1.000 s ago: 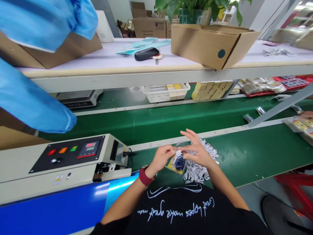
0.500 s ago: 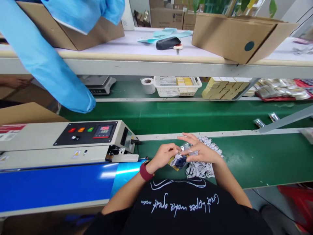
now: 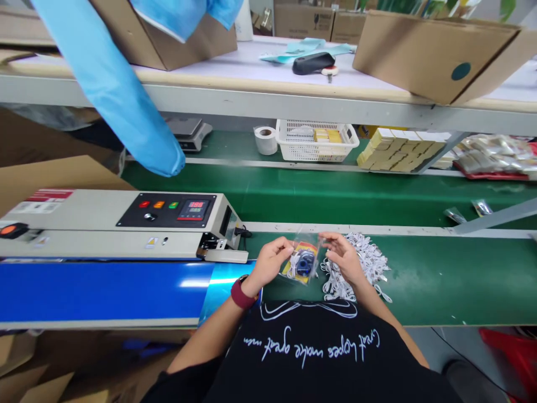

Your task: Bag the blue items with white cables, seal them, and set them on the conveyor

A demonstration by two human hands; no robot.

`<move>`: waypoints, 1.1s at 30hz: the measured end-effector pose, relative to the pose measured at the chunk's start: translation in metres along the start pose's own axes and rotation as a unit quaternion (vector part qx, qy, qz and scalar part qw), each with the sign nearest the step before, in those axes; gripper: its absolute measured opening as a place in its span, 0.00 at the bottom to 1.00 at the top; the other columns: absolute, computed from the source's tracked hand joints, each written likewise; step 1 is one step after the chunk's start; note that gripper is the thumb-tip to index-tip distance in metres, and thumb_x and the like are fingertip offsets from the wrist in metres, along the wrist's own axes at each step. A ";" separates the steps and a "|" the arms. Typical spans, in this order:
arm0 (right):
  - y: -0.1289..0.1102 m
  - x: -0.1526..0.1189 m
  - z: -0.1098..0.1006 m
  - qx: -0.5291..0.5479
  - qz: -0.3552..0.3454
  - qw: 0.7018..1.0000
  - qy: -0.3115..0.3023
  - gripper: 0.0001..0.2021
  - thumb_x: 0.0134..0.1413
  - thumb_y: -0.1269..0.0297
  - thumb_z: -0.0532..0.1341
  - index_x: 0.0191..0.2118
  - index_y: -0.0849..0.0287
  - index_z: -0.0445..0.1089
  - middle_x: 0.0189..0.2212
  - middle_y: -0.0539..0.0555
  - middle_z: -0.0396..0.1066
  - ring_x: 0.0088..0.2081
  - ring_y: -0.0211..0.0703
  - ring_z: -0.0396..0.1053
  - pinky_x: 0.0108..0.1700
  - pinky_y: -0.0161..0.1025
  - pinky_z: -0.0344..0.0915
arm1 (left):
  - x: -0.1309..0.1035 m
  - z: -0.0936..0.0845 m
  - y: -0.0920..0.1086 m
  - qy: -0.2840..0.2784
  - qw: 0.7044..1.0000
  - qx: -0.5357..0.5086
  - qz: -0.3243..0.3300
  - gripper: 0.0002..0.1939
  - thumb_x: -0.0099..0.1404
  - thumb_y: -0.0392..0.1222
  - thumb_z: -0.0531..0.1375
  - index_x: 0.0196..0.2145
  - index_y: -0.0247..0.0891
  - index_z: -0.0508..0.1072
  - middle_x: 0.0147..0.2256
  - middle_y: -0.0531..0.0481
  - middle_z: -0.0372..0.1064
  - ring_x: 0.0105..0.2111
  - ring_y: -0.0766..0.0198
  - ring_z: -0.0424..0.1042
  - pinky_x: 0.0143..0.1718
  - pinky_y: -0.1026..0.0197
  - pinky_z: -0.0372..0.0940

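A clear plastic bag (image 3: 302,267) is held up between my hands, over the green work surface. Inside it are a dark blue round item, a white cable and a yellow-and-red card. My left hand (image 3: 272,260) pinches the bag's left edge between thumb and fingers; a dark red band is on that wrist. At the bag's upper right edge, my right hand (image 3: 342,256) has curled fingers closed on the plastic. A heap of white cables (image 3: 369,260) lies on the surface beside and beneath my right hand.
To the left stands a band sealer (image 3: 176,224) with a blue belt (image 3: 104,291). Further back are a white basket (image 3: 316,150), a paper roll (image 3: 265,140), stacked small boxes (image 3: 398,148) and a scale (image 3: 188,134). A blue sleeve (image 3: 126,106) hangs from the shelf.
My hands have moved apart, and the bag is now spread between them with its contents showing. The camera view has shifted, so the sealer appears further right.
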State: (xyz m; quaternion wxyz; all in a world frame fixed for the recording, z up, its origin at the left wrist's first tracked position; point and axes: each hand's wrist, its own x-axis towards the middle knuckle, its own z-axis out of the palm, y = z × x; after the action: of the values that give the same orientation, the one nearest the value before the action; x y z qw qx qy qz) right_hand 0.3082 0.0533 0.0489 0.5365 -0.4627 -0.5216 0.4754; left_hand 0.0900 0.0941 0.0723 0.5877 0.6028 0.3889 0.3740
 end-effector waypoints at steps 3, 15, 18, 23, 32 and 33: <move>0.016 -0.009 0.023 0.052 0.064 0.997 -0.003 0.16 0.45 0.54 0.67 0.38 0.55 0.68 0.36 0.52 0.71 0.39 0.44 0.70 0.43 0.41 0.67 | -0.011 -0.010 -0.002 0.013 1.000 -0.012 0.005 0.14 0.61 0.48 0.58 0.24 0.35 0.65 0.35 0.46 0.72 0.38 0.60 0.70 0.40 0.61 0.62; 0.016 -0.027 0.102 0.006 0.038 0.999 0.030 0.11 0.51 0.57 0.62 0.26 0.57 0.63 0.32 0.53 0.70 0.36 0.42 0.67 0.38 0.39 0.65 | -0.068 -0.021 -0.032 0.163 0.976 -0.134 -0.048 0.14 0.54 0.42 0.65 0.37 0.33 0.74 0.39 0.43 0.75 0.40 0.58 0.73 0.44 0.58 0.65; 0.023 -0.032 0.119 0.043 0.023 0.998 0.050 0.11 0.50 0.58 0.62 0.24 0.57 0.63 0.30 0.52 0.70 0.36 0.44 0.68 0.41 0.42 0.65 | -0.078 -0.023 -0.038 0.252 0.944 -0.201 -0.073 0.08 0.54 0.42 0.65 0.29 0.33 0.77 0.33 0.45 0.76 0.35 0.60 0.74 0.40 0.58 0.66; 0.030 -0.028 0.136 0.160 0.090 0.982 0.040 0.13 0.43 0.62 0.67 0.21 0.58 0.61 0.24 0.49 0.67 0.30 0.39 0.66 0.35 0.38 0.65 | -0.088 -0.034 -0.040 0.289 0.923 -0.243 -0.079 0.09 0.54 0.44 0.64 0.26 0.34 0.76 0.28 0.47 0.74 0.29 0.62 0.72 0.34 0.59 0.67; 0.043 -0.027 0.161 0.045 0.101 0.994 -0.022 0.11 0.49 0.56 0.64 0.29 0.59 0.69 0.24 0.49 0.69 0.28 0.39 0.66 0.33 0.37 0.65 | -0.104 -0.065 -0.052 0.310 0.944 -0.101 -0.058 0.10 0.56 0.45 0.62 0.27 0.33 0.76 0.27 0.49 0.73 0.29 0.63 0.70 0.33 0.62 0.64; 0.044 -0.028 0.164 0.024 0.082 0.996 -0.012 0.11 0.50 0.57 0.63 0.27 0.59 0.69 0.23 0.49 0.68 0.27 0.38 0.66 0.33 0.37 0.65 | -0.106 -0.066 -0.051 0.310 0.943 -0.100 -0.064 0.11 0.56 0.45 0.62 0.27 0.33 0.76 0.26 0.49 0.72 0.28 0.63 0.70 0.32 0.62 0.64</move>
State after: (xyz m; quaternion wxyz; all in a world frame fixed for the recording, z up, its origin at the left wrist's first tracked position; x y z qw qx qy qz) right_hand 0.1434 0.0310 0.0066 0.5006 -0.4854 -0.4765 0.5355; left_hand -0.0162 0.0254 0.0235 0.5180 0.3694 0.5500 0.5410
